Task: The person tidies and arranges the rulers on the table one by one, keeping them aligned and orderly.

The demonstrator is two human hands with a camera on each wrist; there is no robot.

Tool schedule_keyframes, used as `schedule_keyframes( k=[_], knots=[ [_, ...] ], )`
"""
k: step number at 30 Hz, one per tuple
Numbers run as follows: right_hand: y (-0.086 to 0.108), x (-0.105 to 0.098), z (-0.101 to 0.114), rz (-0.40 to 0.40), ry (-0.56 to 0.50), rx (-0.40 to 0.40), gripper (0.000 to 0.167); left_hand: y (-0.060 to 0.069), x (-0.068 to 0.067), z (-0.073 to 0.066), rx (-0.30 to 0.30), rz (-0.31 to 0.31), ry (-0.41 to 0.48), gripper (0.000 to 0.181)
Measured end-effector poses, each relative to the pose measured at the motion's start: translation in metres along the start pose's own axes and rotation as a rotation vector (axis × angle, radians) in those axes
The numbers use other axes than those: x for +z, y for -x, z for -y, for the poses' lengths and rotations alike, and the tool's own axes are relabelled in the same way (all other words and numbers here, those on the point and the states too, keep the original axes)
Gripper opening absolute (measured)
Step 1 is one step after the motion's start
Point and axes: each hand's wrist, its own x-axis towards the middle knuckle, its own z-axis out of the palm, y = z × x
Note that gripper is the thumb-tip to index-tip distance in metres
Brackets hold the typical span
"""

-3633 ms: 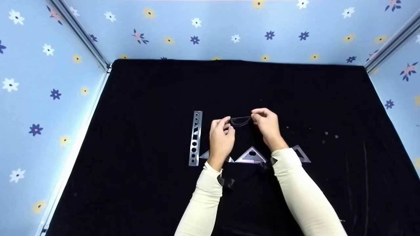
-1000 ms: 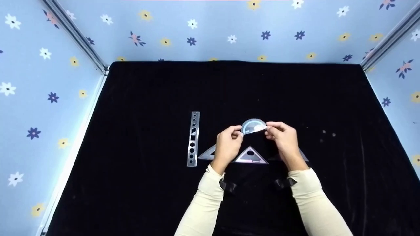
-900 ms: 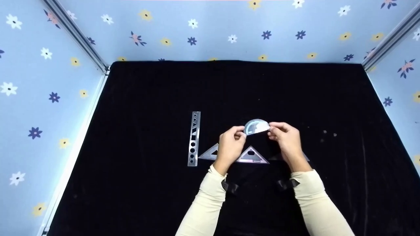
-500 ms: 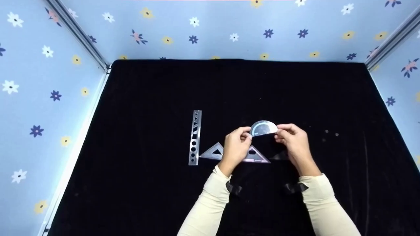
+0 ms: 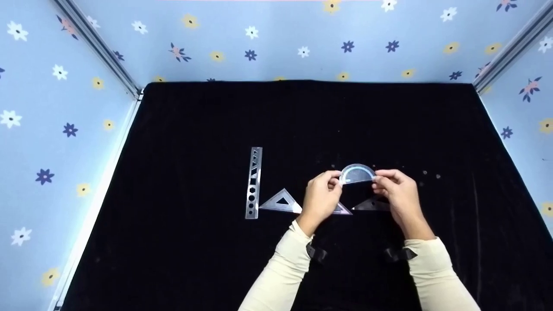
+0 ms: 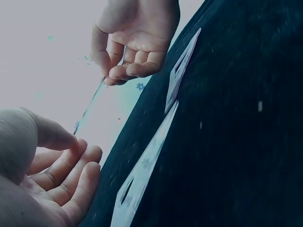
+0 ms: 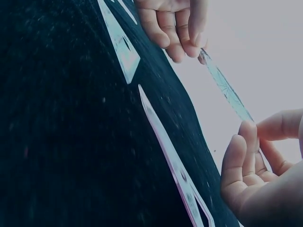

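A clear protractor [image 5: 357,175] with a light blue arc is held above the black cloth, curved side away from me. My left hand [image 5: 321,195] pinches its left end between thumb and fingers. Its right end is pinched by my right hand [image 5: 401,196]. In the right wrist view the protractor [image 7: 228,90] appears as a narrow slanted strip between both hands. Beneath the hands lie a clear set square [image 5: 273,204], a pinkish triangle [image 5: 343,211] partly covered by the left hand, and a dark-looking triangle [image 5: 365,205] partly behind the right hand.
A clear ruler [image 5: 252,185] with cut-out shapes lies upright in view, left of the set squares. Black cloth [image 5: 194,151] covers the table. Flowered blue panels [image 5: 276,39] stand behind and at both sides. Small specks [image 5: 438,176] dot the cloth at right.
Both hands have shifted right and slightly nearer with the protractor between them. Seen nearly edge-on at first, it now shows its face. The left set square has come out from behind the left arm.
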Motion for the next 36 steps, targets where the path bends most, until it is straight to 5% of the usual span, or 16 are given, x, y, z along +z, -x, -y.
schedule_keyframes(
  k=[9,18,36],
  knots=[
    [0.008,-0.022,0.004,0.002,-0.020,0.028,0.014,0.006,0.017,-0.007,0.038,0.004,-0.070,0.025],
    [0.013,-0.033,0.006,-0.010,-0.045,0.036,0.016,0.014,0.029,-0.007,0.070,0.006,-0.049,0.024],
    [0.016,-0.061,0.010,-0.068,-0.106,-0.006,0.008,0.018,0.051,-0.026,-0.032,0.101,0.092,0.029]
  ],
)
